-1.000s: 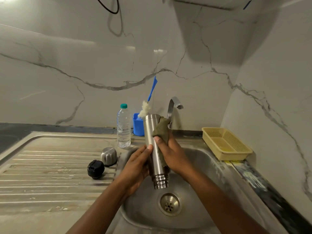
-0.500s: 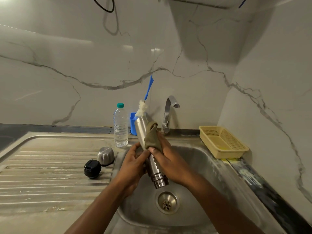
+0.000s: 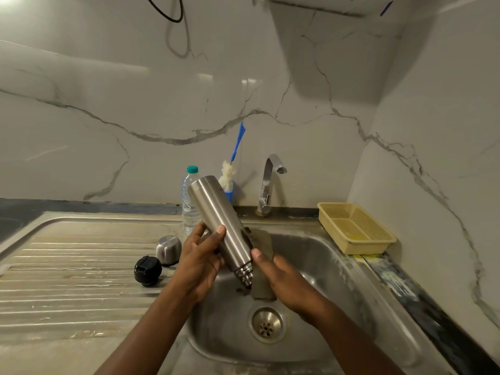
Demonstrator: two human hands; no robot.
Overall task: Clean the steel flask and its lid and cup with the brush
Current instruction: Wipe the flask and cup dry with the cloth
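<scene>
Marble-patterned wall (image 3: 135, 104) fills the upper half of what we see, grey veins running across it. Below it we look down on the steel sink unit, its ribbed drainboard (image 3: 67, 288) spreading to our left and the sink basin (image 3: 324, 280) sunk at the centre, with the round drain (image 3: 266, 324) at its bottom. A yellow basket (image 3: 354, 228) sits on the counter to the right of the basin, and the tap (image 3: 270, 182) rises behind it.

We hold the steel flask (image 3: 221, 223) over the basin, tilted, its base up and to the left and its threaded mouth pointing down toward the drain. Our left hand (image 3: 200, 261) is wrapped around the flask's lower body, thumb pressed across its front. Our right hand (image 3: 281, 277) clasps an olive-brown scrub cloth (image 3: 261, 269) against the flask near the neck, thumb on the steel; the cloth hangs below the mouth.

Behind the flask stands a clear water bottle (image 3: 189, 201) with a green cap, and just beside it the brush (image 3: 230, 169), white bristles and blue handle, stands upright in a blue holder that the flask mostly hides. On the drainboard, left of our left hand, the steel cup (image 3: 168, 249) rests upside down, and the black lid (image 3: 147, 270) lies just in front of it, the two close together.
</scene>
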